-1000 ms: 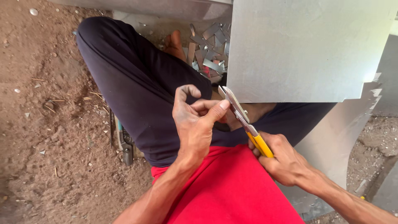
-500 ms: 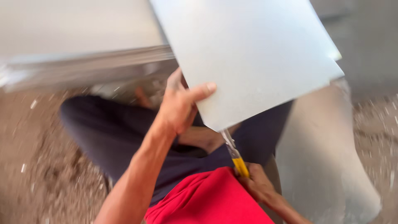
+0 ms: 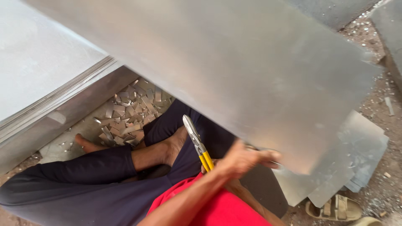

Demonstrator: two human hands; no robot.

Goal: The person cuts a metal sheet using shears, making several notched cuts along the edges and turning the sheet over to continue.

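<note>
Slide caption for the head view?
Seated person's left hand grips a metal sheet; yellow-handled snips point up beside it.

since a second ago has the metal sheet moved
Yes. The metal sheet has swung down and left across the view, now covering the lap and reaching the left hand, judged against the crossed legs.

A large metal sheet tilts across the top of the view. The left hand grips its lower edge, fingers curled around it. Just beside, the right hand, mostly hidden behind the left arm, holds yellow-handled snips, blades pointing up and apart from the sheet. Scraps lie by a bare foot. A sandal lies on the ground at the right.
</note>
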